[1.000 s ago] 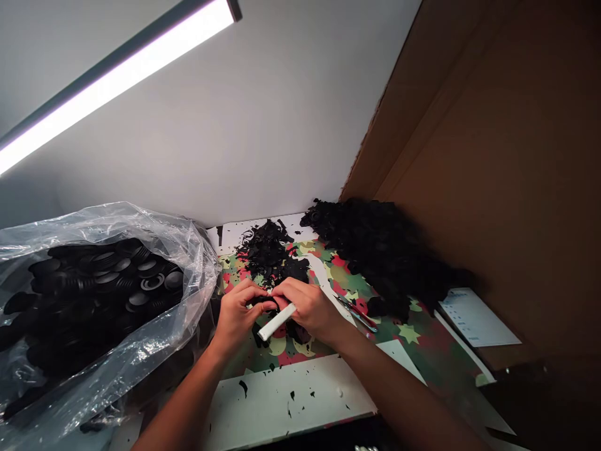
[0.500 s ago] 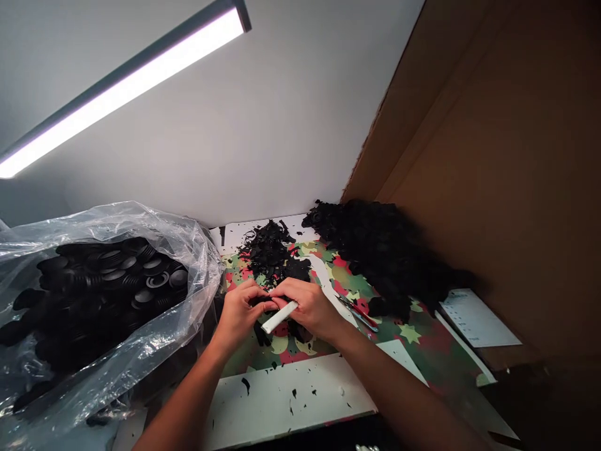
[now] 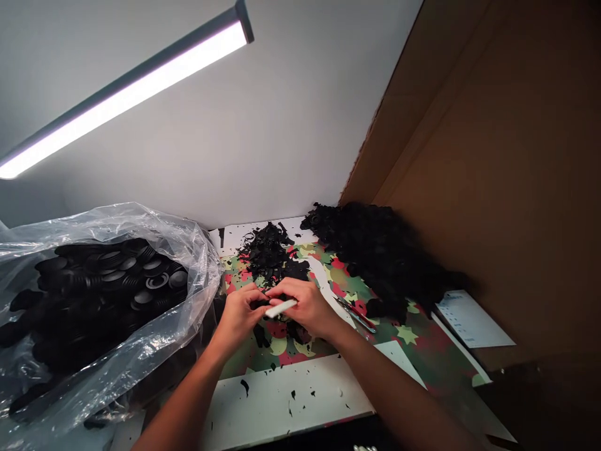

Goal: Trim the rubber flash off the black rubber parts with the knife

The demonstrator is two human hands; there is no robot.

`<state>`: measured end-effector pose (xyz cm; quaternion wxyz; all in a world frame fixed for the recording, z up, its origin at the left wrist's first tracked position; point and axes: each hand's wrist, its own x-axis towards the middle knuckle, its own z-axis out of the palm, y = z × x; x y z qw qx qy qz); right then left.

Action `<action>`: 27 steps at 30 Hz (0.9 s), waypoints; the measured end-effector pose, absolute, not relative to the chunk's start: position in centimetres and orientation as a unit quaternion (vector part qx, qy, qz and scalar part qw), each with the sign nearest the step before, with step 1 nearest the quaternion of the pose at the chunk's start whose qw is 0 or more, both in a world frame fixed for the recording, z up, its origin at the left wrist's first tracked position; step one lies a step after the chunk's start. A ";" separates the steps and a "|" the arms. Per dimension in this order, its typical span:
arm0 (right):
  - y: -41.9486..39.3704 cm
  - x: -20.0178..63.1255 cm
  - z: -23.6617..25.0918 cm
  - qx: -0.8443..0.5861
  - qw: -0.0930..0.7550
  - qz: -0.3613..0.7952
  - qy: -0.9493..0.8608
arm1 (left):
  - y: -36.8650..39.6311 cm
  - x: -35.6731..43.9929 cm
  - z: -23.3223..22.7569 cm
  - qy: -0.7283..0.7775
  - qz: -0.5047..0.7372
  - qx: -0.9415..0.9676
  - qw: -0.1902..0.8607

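Observation:
Over the camouflage-patterned sheet, my left hand (image 3: pixel 243 313) pinches a small black part, mostly hidden by the fingers. My right hand (image 3: pixel 305 307) meets it fingertip to fingertip, closed round a white flat-sided stick-like tool (image 3: pixel 282 308) whose blunt end sticks out toward the lower left. Whatever its other end is like lies hidden behind the fingers. Just beyond both hands spreads a heap of thin black scraps (image 3: pixel 267 250). A few black pieces also lie beneath my hands.
At left, an open clear plastic bag (image 3: pixel 201 250) holds many ribbed black round parts (image 3: pixel 113 275). A large black pile (image 3: pixel 385 257) leans along the cardboard wall (image 3: pixel 516 188) at right. A red-handled tool (image 3: pixel 359 316), a paper label (image 3: pixel 474 319) and a white board (image 3: pixel 263 407) lie nearby.
The white tool's protruding end has swung upward and looks shorter and flatter now. Both hands stay together in nearly the same place. The view has shifted slightly.

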<state>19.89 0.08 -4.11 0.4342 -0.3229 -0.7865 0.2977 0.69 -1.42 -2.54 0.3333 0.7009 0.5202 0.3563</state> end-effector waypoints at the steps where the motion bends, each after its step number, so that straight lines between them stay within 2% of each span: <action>1: -0.1 19.7 -4.3 -0.313 0.427 0.295 -0.795 | -1.4 0.7 -2.5 0.523 0.353 0.702 0.329; 7: -0.1 19.5 -5.0 -0.301 0.398 0.238 -0.833 | -1.4 0.7 -2.2 0.529 0.333 0.705 0.336; 12: 2.1 22.0 -5.3 -0.457 0.436 0.170 -0.756 | -1.5 0.8 -1.8 0.501 0.368 0.677 0.395; 16: 3.5 24.5 -5.7 -0.547 0.417 0.159 -0.708 | -1.7 0.7 -1.5 0.468 0.444 0.636 0.424; 19: 3.6 25.0 -5.6 -0.552 0.448 0.164 -0.683 | -1.9 0.8 -1.3 0.447 0.481 0.616 0.435; 24: 3.0 24.8 -4.8 -0.572 0.468 0.240 -0.630 | -2.3 1.0 -0.9 0.438 0.495 0.592 0.462; 27: 2.7 24.8 -4.4 -0.572 0.496 0.233 -0.611 | -2.5 1.1 -1.0 0.431 0.501 0.585 0.470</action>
